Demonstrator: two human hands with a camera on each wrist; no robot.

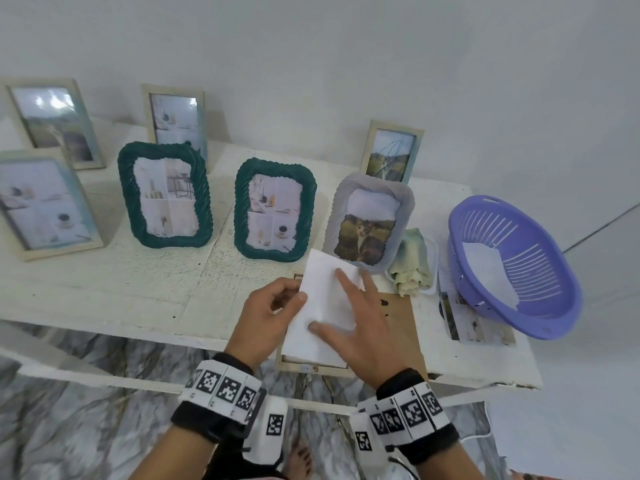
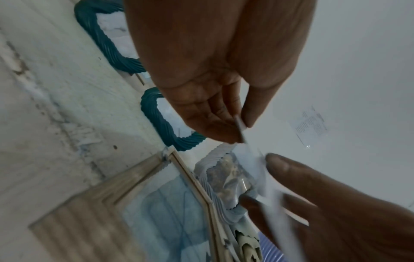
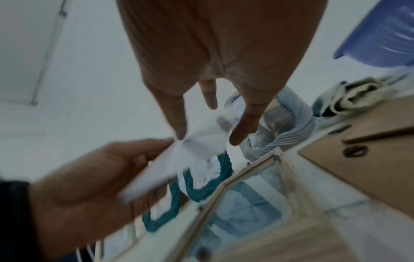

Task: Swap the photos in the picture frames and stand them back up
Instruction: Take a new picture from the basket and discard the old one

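Observation:
A white photo (image 1: 325,306), blank back up, hovers over an open wooden frame (image 1: 304,367) lying face down at the table's front edge. My left hand (image 1: 294,297) pinches the photo's left edge between thumb and fingers; the left wrist view shows the same pinch on the photo (image 2: 251,147). My right hand (image 1: 337,303) lies on top of the sheet with straight, spread fingers. The frame's brown backing board (image 1: 401,323) lies to the right, partly under my right hand. Another loose photo (image 1: 471,323) lies face up, half under the purple basket (image 1: 512,265).
Two green frames (image 1: 164,199) (image 1: 275,209) and a grey frame (image 1: 372,223) with an animal photo stand behind my hands. Several pale wooden frames stand further back and left. A rolled cloth (image 1: 412,265) lies beside the grey frame. The wall is close behind.

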